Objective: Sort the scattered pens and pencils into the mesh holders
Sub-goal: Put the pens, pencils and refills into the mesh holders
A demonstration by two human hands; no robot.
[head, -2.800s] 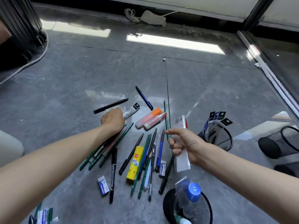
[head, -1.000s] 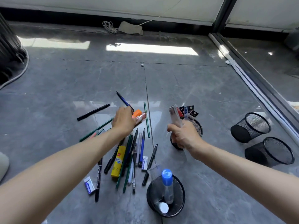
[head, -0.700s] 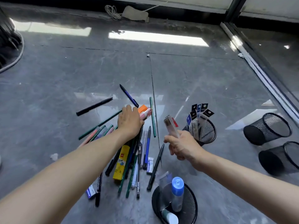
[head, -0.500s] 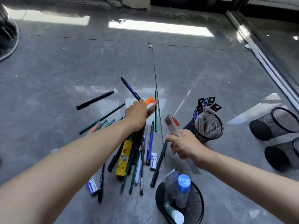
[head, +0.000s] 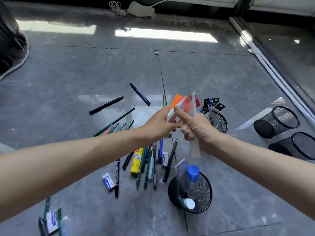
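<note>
Both hands meet above the pile on the grey floor (head: 85, 79). The left hand (head: 160, 125) has its fingers closed round two highlighters (head: 179, 106) — one orange-capped, one pinkish — held up off the floor and angled toward the right. The right hand (head: 196, 128) pinches a clear plastic refill packet (head: 194, 106) with a red card top, its thumb pressing on the highlighters too, so the step in hand looks like passing them across or gathering both into one grip.

To do it well, the receiving fingers should close fully round the highlighter barrels before the left hand lets go; the smooth plastic and the slippery packet could slide against each other. The nearest sensible target is the mesh holder with refill cards (head: 219, 121), just beyond the right hand — the packet probably belongs there. Two empty mesh holders (head: 279, 121) lie on their sides well to the right and would need righting first. The near mesh holder (head: 201, 193) already carries a blue-capped glue bottle (head: 192, 179).

Most pens and green pencils (head: 146, 167) are unsorted, lying on the floor beneath the forearms beside a yellow glue stick (head: 136, 160) and an eraser (head: 108, 182).
</note>
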